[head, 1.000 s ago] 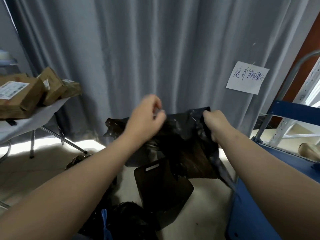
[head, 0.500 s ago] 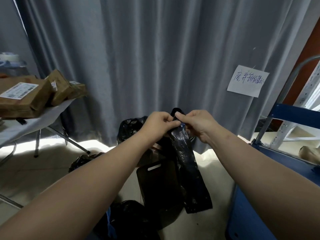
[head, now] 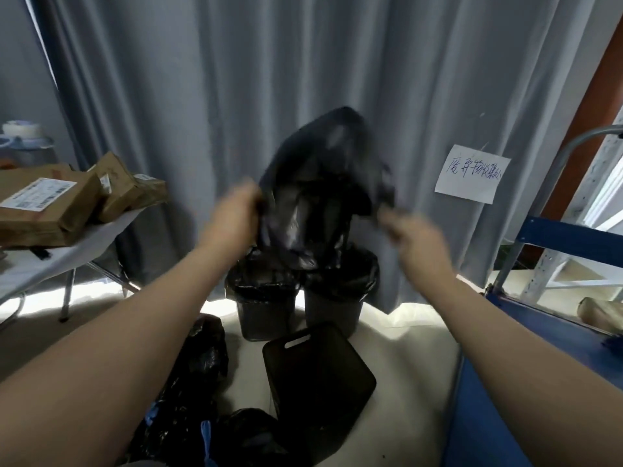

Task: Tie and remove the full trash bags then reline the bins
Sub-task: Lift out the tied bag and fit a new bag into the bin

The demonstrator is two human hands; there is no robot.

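Two hands that were pinched together on the bag's mouth half a second ago are now spread apart, and the fresh liner has ballooned open between them, up in front of the curtain. My left hand grips its left edge. My right hand is at the right edge, but it is too blurred for me to tell whether the fingers are clamped on the plastic. The liner hangs above the two lined bins by the curtain. The third bin, nearer me, looks bare, and the full bags lie on the floor to my left. With the mouth open, I judge this liner is ready to go into that last bin.
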